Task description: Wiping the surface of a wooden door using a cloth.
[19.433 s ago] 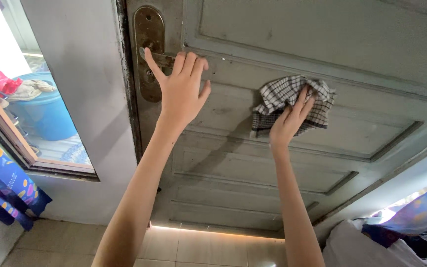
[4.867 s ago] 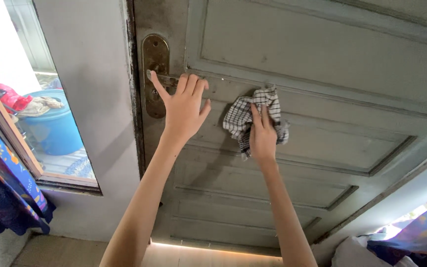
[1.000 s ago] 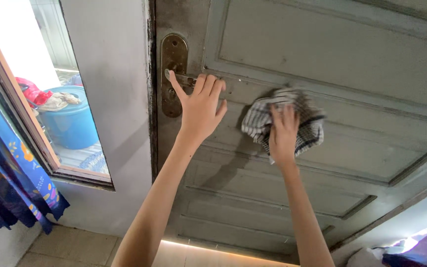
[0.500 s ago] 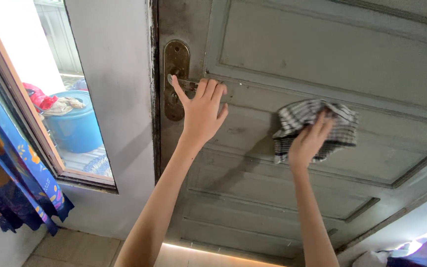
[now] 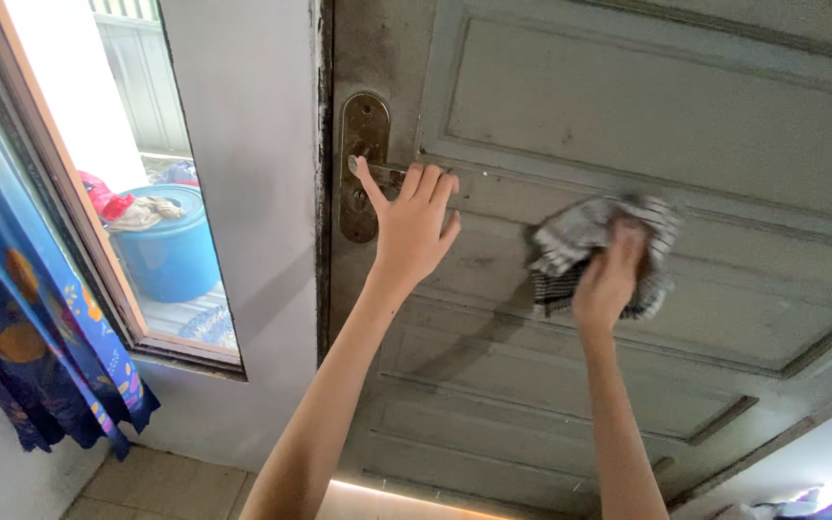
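Note:
A grey-green panelled door (image 5: 686,116) fills the view. My left hand (image 5: 414,226) is pressed flat against it, fingers spread, with the thumb on the metal lever of the brass handle plate (image 5: 362,164). My right hand (image 5: 611,277) presses a black-and-white checked cloth (image 5: 570,241) against the middle panel of the door; hand and cloth are blurred by motion.
A grey wall strip (image 5: 243,183) stands left of the door. Beside it is a window (image 5: 108,164) showing a blue tub (image 5: 168,252) with rags on top. A blue patterned curtain (image 5: 31,327) hangs at the far left. Light shows under the door above the tiled floor (image 5: 146,486).
My right hand has swept the cloth to the right across the panel and is now slightly back left. The left hand has stayed on the handle. The view has shifted a little.

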